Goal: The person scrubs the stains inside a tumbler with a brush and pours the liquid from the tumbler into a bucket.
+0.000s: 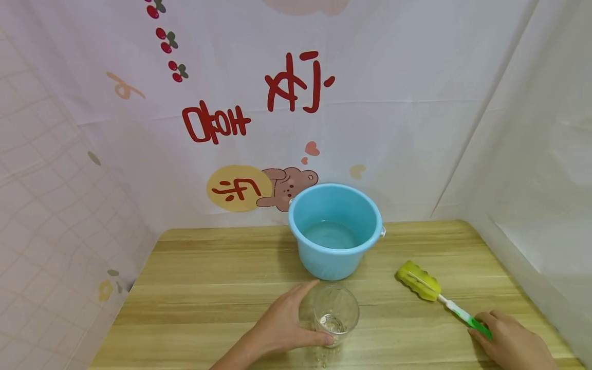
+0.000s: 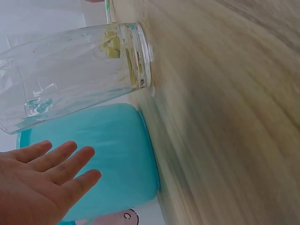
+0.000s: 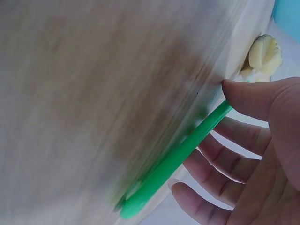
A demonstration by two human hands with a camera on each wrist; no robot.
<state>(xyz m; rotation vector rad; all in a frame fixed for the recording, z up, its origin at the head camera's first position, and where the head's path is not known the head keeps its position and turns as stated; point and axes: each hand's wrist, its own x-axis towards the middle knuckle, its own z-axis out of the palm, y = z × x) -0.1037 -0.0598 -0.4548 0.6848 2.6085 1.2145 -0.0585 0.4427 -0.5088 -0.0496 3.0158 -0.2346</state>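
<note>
The wood-grain surface point(image 1: 208, 298) stretches below you, the blue bucket point(image 1: 329, 257) standing at its back, a sponge brush point(image 1: 450, 306) lying to your right; your right grip point(image 1: 511, 336) pinches its green handle. Your left grip point(image 1: 287, 324), fingers straight, spreads beside the clear cup point(image 1: 336, 313), upright before the bucket.

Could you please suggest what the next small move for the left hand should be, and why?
I would probably curl the left hand round the clear cup to steady it. The cup stands upright on the table, and the fingers extend beside it rather than wrapping round it. The right hand has the green brush handle between thumb and fingers.
</note>
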